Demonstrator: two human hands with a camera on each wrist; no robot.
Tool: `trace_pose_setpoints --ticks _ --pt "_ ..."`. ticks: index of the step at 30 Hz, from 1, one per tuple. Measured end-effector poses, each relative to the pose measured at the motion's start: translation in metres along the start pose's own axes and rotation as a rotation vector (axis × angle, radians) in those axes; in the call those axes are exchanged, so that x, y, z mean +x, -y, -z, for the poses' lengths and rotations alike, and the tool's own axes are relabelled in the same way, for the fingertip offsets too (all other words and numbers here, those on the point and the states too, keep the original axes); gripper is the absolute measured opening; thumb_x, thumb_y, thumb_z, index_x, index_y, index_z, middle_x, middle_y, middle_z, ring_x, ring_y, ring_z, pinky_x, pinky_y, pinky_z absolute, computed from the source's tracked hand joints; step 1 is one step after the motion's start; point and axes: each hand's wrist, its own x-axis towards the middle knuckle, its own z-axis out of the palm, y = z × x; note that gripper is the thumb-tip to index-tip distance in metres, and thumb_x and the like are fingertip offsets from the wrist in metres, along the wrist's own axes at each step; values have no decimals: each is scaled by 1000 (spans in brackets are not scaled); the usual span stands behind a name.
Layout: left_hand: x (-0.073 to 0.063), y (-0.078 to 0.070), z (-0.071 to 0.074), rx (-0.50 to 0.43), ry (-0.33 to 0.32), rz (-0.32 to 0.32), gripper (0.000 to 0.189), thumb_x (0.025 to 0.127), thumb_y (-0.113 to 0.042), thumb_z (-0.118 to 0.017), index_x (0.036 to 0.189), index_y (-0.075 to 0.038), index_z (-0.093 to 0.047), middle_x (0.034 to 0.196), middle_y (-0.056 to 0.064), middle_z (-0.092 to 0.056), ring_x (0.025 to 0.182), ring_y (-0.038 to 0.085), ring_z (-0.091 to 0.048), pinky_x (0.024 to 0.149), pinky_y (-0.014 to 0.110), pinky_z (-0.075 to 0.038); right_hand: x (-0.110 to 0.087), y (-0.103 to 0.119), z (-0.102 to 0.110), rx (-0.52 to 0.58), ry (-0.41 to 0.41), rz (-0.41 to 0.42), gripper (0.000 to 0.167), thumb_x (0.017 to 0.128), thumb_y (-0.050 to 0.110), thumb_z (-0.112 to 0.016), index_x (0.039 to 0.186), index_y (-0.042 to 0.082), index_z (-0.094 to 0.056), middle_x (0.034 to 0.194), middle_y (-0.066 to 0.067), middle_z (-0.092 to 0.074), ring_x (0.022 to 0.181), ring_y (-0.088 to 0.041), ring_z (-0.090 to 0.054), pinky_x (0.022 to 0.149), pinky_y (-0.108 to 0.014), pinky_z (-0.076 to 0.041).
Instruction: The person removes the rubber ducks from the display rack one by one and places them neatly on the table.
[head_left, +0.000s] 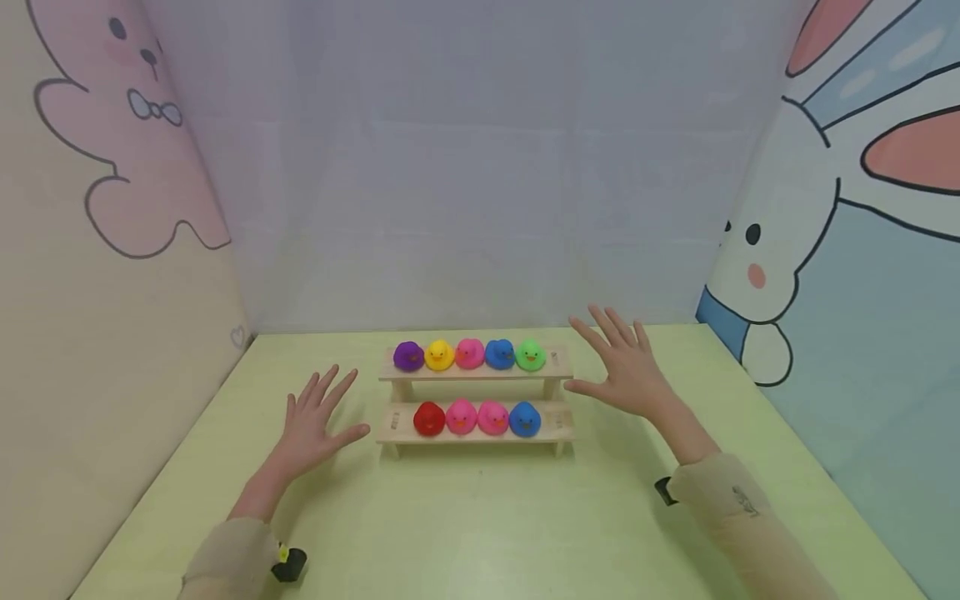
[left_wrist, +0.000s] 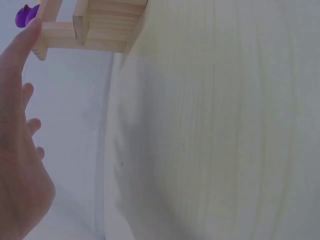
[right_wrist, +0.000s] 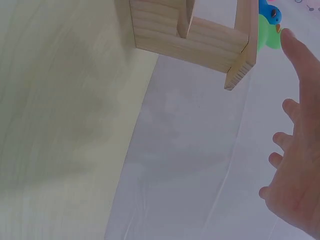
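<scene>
A two-tier wooden rack [head_left: 480, 440] stands toward the back of the table, bearing small rubber ducks. Its upper shelf carries a purple duck [head_left: 408, 357], a yellow duck [head_left: 439, 356], a pink duck [head_left: 470, 354], a blue duck [head_left: 500, 354] and a green duck [head_left: 531, 356]. On the lower shelf sit a red duck [head_left: 430, 419], two pink ducks [head_left: 462, 417] and another blue duck [head_left: 525, 419]. Left of the rack, my left hand [head_left: 309, 433] is raised with fingers spread, holding nothing. My right hand [head_left: 626, 367], also spread and holding nothing, hovers by the upper shelf's right end.
The pale wooden table [head_left: 480, 533] reaches back to a light cloth wall [head_left: 480, 167]. Side walls with a cartoon bear [head_left: 142, 183] on the left and a cartoon rabbit [head_left: 787, 250] on the right flank it. Black straps show at both wrists.
</scene>
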Motion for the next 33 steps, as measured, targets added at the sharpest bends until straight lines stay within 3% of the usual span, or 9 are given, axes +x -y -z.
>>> trace_pose_setpoints --ticks 6,10,16,21,26,30,33 --pt "3 -3 -5 -20 -7 -20 88 84 -47 -72 157 -29 -25 163 21 -20 147 54 -12 106 87 -7 12 11 -2 53 -2 26 99 79 56 -75 158 28 -22 167 -10 -11 154 -39 -10 122 -69 -11" --pt "3 -9 -8 -74 -8 -27 87 85 -43 -72 157 -24 -28 161 24 -21 146 57 -14 104 88 -9 18 17 -5 112 8 36 100 79 54 -76 159 29 -20 168 -10 -10 154 -38 -9 121 -67 -21" --pt "0 -13 -14 -214 46 23 85 89 -38 -70 158 -25 -23 163 22 -16 148 54 -12 107 84 -15 21 24 -13 192 23 24 104 79 53 -77 160 26 -17 168 -5 -7 155 -36 -10 114 -65 -35" --pt "-3 -15 -21 -312 80 49 85 92 -36 -69 159 -24 -19 165 20 -15 148 50 -18 110 78 -25 21 29 -17 267 23 7 105 80 50 -78 160 26 -14 168 -2 -8 154 -33 -17 113 -62 -39" --pt "-4 -17 -27 -494 93 49 84 94 -25 -68 160 -16 -15 164 22 -13 146 53 -21 114 71 -27 23 33 -23 346 -17 1 101 82 44 -78 159 23 -18 167 -5 -18 151 -34 -26 116 -60 -36" --pt "-6 -17 -31 -653 120 80 82 98 -19 -62 160 -14 -9 165 23 -8 145 54 -23 115 67 -27 26 36 -28 457 -52 25 94 83 33 -80 157 11 -26 163 -11 -28 147 -34 -34 115 -52 -41" --pt "-6 -19 -34 -749 129 110 78 101 -16 -55 160 -15 -4 165 23 -6 145 51 -24 115 63 -30 27 38 -33 538 -72 21 91 81 26 -82 155 10 -32 160 -12 -34 143 -33 -41 111 -47 -47"
